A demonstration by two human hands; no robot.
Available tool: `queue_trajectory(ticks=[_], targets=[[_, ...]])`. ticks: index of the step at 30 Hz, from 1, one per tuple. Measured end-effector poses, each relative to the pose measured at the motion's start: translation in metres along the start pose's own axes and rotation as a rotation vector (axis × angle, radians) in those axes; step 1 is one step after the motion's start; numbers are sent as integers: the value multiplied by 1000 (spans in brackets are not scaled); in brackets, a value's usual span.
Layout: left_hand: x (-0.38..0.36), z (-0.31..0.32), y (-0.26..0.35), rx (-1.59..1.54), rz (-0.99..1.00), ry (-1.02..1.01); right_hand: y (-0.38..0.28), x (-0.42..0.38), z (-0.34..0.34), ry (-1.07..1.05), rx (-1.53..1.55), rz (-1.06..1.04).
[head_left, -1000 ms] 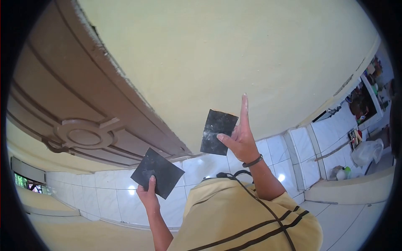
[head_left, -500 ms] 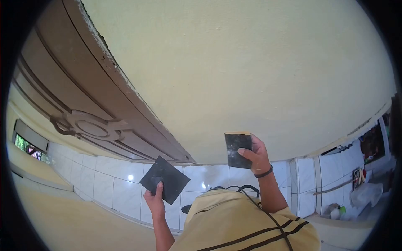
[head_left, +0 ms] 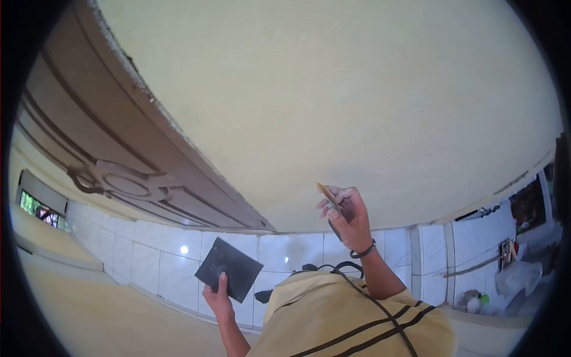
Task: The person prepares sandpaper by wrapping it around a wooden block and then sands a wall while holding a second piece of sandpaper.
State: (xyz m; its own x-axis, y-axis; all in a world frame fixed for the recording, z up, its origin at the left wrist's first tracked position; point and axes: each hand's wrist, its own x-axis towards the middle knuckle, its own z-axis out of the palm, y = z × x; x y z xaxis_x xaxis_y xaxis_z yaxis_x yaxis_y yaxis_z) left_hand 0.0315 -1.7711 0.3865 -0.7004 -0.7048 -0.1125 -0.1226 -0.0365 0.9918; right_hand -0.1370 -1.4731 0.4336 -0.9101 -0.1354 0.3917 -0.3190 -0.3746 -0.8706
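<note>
My left hand (head_left: 219, 298) grips a dark, flat, square sheet (head_left: 238, 268) by its lower left corner, thumb across the top. Small pale specks show on this sheet, which hangs over the tiled floor in view. My right hand (head_left: 352, 225) is closed on a thin dark pad with a yellowish edge (head_left: 325, 191), now seen nearly edge-on. White residue marks the right fingers and thumb. That hand is close in front of the pale yellow wall (head_left: 309, 113), near its bottom; the far face of the pad is hidden.
A brown panelled door (head_left: 134, 178) runs along the left beside the wall's rough edge. White floor tiles (head_left: 148, 262) lie below. At the right are a stick (head_left: 473, 268), a clear plastic bag (head_left: 516, 278) and clutter. A dark cord (head_left: 380, 300) crosses my yellow shirt.
My right hand has turned the pad from face-on to nearly edge-on, its fingers now showing. My left hand and the square sheet have shifted slightly down and left.
</note>
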Motion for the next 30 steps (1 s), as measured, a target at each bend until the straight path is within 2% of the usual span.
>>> queue_trajectory(ticks=[3, 6, 9, 15, 18, 24, 30], targets=[[-4, 0, 1, -7, -3, 4, -4, 1, -3, 49, -191, -103], [-1, 0, 3, 32, 6, -15, -11, 7, -5, 127, -359, -336], [-1, 4, 7, 42, 22, -13, -22, 10, -17, 248, -790, -596], [4, 10, 9, 54, 15, -47, -41, 28, -23, 434, -1020, -900], [8, 12, 9, 55, 25, -69, -43, 36, -30, 467, -1146, -990], [8, 16, 15, 64, 39, -43, -40, 52, -42, 376, -1358, -1004], [13, 16, 11, 58, 51, -31, -28, 57, -45, 466, -1484, -1035]])
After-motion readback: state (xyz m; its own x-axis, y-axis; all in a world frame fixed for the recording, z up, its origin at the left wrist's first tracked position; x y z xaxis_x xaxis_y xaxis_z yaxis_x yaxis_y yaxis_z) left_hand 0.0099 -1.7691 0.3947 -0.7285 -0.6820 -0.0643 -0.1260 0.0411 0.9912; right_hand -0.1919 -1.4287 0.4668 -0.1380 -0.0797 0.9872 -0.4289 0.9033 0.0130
